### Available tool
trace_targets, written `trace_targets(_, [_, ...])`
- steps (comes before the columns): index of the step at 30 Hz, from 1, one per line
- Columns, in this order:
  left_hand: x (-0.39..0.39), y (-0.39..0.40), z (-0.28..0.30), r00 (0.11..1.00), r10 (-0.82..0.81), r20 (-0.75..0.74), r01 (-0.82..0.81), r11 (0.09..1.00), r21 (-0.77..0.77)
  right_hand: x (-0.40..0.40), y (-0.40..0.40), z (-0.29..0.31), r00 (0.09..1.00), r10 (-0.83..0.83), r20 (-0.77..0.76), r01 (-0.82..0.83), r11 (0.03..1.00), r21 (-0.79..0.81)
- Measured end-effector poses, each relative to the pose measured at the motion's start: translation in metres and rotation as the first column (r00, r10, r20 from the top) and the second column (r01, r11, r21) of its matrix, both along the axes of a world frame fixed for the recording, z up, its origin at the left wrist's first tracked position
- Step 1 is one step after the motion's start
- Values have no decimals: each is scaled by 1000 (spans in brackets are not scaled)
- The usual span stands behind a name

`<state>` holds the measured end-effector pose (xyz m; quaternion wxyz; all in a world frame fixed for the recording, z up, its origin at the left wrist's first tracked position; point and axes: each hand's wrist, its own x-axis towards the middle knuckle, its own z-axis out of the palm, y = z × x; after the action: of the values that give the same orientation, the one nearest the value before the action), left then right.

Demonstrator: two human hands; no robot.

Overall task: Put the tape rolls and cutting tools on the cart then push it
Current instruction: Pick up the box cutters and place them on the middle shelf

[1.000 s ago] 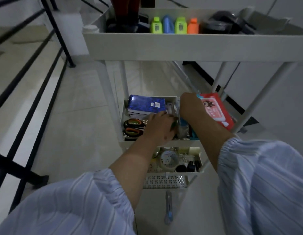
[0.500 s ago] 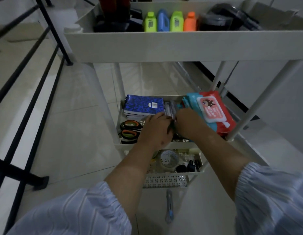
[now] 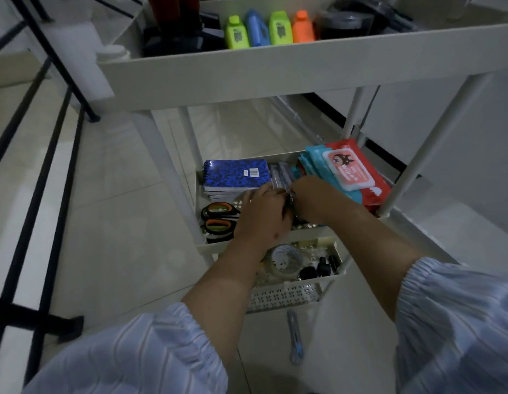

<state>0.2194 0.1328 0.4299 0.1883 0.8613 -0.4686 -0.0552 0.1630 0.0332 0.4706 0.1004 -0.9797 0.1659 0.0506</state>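
Note:
A white three-tier cart (image 3: 247, 72) stands in front of me. Both my hands reach into its middle shelf (image 3: 210, 247). My left hand (image 3: 261, 217) curls its fingers over a small dark object (image 3: 289, 206), and my right hand (image 3: 312, 200) meets it from the right with its fingers hidden. Two pairs of black scissors with orange and green handles (image 3: 218, 218) lie at the shelf's left end. A clear tape roll (image 3: 285, 261) sits on the bottom shelf. A blue utility knife (image 3: 294, 336) lies on the floor in front of the cart.
A blue notebook stack (image 3: 235, 174) and red and blue wipes packs (image 3: 352, 174) fill the back of the middle shelf. Coloured bottles (image 3: 269, 29) stand in the top tray. A black railing (image 3: 48, 166) runs along the left; a white wall is close on the right.
My right hand pulled back from the wipes packs toward my left hand, and the two now meet at the shelf's middle. My view moved closer to the cart.

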Motion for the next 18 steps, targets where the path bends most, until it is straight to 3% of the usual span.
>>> trace_targets(5, [-4,1,1,996,87,5,-87,996,-13,-2,-13,-6,991,38,126,-48,996,76])
trace_targets(7, [-6,1,3,994,108,5,-108,992,-63,-4,-14,-4,965,88,247,-111,991,80])
trace_targets(10, [-11,2,2,993,111,49,-101,979,-175,-12,-10,-7,871,155,466,-197,980,42])
trace_targets(13, [-21,9,-1,984,108,143,-61,951,-302,-32,-1,-21,785,120,608,-185,982,46])
trace_targets(18, [-51,29,-43,938,150,313,51,832,-552,-83,27,-64,582,60,811,-216,973,83])
